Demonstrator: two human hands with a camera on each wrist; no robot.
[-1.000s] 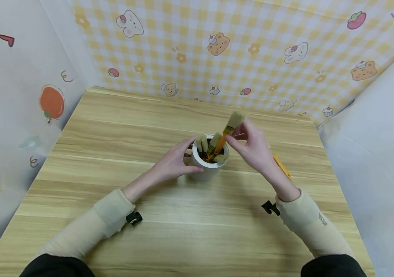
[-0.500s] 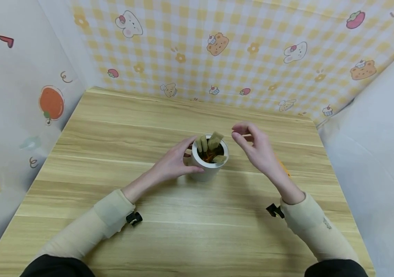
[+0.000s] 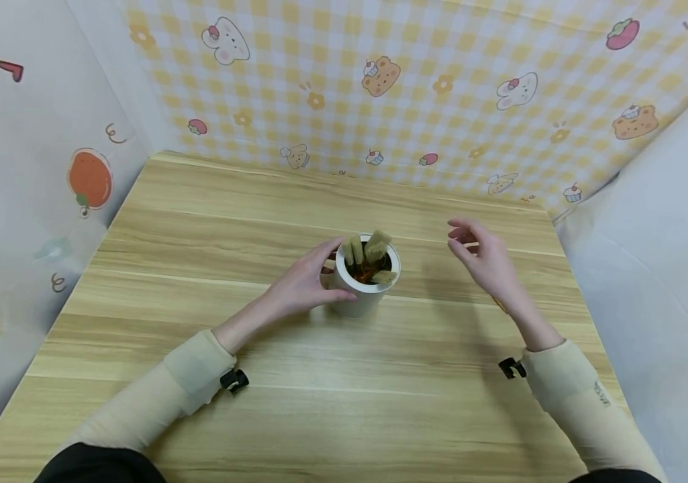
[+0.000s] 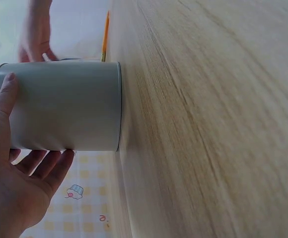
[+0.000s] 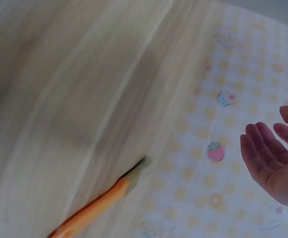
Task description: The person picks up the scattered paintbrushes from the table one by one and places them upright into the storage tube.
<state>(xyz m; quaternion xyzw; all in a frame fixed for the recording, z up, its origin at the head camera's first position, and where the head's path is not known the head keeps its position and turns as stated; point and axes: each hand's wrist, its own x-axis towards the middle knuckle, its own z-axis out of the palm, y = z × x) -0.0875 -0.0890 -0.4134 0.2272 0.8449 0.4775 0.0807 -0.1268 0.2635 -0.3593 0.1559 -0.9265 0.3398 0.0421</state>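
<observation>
A pale grey cylindrical pot [image 3: 352, 307] with a white rim stands upright on the table, and my left hand [image 3: 301, 283] holds it round its left side. In the left wrist view, thumb and fingers lie on opposite sides of the pot [image 4: 69, 106]. Several brushes [image 3: 375, 248] with pale bristles stick out of its mouth; inside it, orange handles show. My right hand [image 3: 491, 265] hovers to the right of the pot, fingers loosely bent, nothing in it. Below it lies one flat brush with an orange handle [image 5: 97, 206], mostly hidden by the wrist in the head view.
The wood-grain table [image 3: 331, 402] ends at a yellow checked cloth [image 3: 344, 87] hung behind it. White sheets [image 3: 652, 268] close in the right side, and a printed white sheet [image 3: 23, 201] the left.
One second ago my right hand held an orange-handled brush at the pot's mouth. It let the brush go into the pot, then moved away to the right. My left hand stays put.
</observation>
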